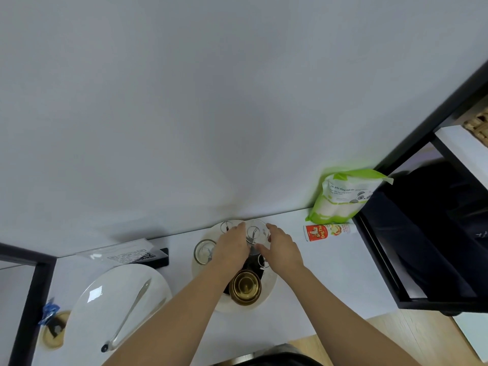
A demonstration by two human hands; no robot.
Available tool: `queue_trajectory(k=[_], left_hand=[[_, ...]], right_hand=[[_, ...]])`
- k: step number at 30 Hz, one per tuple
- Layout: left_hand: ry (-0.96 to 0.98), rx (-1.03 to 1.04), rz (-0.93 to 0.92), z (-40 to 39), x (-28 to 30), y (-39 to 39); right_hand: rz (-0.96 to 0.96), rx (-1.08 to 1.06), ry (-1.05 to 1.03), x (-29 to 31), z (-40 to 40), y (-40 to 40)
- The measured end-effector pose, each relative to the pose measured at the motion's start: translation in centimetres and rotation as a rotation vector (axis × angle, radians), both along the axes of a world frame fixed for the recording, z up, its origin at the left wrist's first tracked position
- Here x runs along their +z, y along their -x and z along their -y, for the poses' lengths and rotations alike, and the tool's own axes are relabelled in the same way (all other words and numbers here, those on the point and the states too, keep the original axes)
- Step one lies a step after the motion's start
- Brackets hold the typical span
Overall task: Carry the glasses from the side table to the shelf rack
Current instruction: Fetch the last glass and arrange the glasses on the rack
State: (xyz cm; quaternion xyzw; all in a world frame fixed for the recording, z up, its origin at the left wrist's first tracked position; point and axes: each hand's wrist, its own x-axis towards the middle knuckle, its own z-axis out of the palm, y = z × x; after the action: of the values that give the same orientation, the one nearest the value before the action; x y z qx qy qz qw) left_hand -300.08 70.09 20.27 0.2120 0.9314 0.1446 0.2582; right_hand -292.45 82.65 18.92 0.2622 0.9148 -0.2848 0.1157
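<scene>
3 glasses show clearly on the round tray [269, 286], and a 4th seems half hidden under the right wrist. The glass [255, 233] at the tray's far edge, close to the wall, is the one being handled: the left hand [232, 249] and right hand [284, 249] close on it from either side, fingers curled against its wall, probably so that it lifts straight up off the tray. Another glass [226, 227] stands just left of it, partly behind the left hand's fingers, and the 3rd [204, 251] sits at the tray's left edge. At the tray's near edge stands a brass-coloured pot [245, 286]. Left of the tray on the white bench [330, 273] lies a large plate [105, 299] with tongs [129, 315] across it. Right of the tray lie a red tube [327, 231] and a green packet [346, 196], leaning on the black shelf rack [396, 260], the glasses' destination.
</scene>
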Motion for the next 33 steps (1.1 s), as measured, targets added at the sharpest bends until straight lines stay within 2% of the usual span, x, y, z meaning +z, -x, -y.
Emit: queue_trajectory(k=[33], left_hand=[[0.009, 0.011, -0.035, 0.12, 0.25, -0.28]], right_hand=[[0.038, 0.028, -0.013, 0.57, 0.48, -0.05]])
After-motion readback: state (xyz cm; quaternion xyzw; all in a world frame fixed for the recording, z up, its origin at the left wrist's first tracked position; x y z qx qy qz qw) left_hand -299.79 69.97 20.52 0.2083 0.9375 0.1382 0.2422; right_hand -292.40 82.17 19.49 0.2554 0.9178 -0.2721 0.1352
